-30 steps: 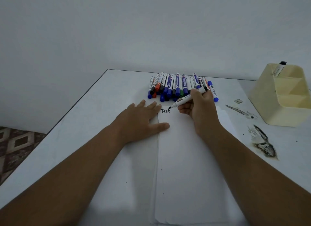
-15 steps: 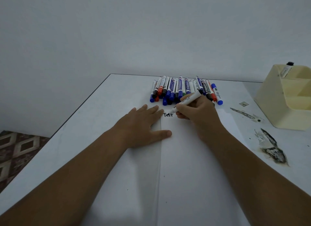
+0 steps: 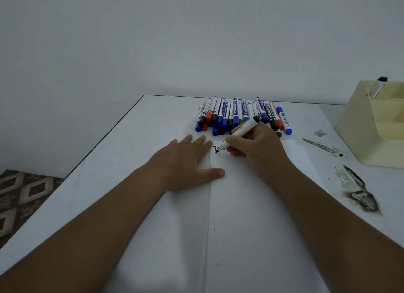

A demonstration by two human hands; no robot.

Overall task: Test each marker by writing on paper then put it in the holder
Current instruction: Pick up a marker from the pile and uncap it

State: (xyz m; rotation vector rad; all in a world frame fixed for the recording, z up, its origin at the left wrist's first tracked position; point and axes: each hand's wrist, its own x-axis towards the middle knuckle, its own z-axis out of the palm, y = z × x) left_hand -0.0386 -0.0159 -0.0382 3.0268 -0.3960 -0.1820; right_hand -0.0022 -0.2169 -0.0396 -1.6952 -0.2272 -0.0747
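1. Two hands work over the paper (image 3: 251, 205) on the counter (image 3: 135, 139): the left hand (image 3: 185, 161) lies flat, fingers straight, pinning the sheet; the right hand (image 3: 255, 144) pinches a black marker (image 3: 242, 130), tip touching the paper
2. Against a second ago, the tip has come down from hovering onto the written word
3. Only "T" reads clearly; the hand hides the rest
4. More markers (image 3: 238, 115) lie beyond; the holder (image 3: 358, 126) stands far right
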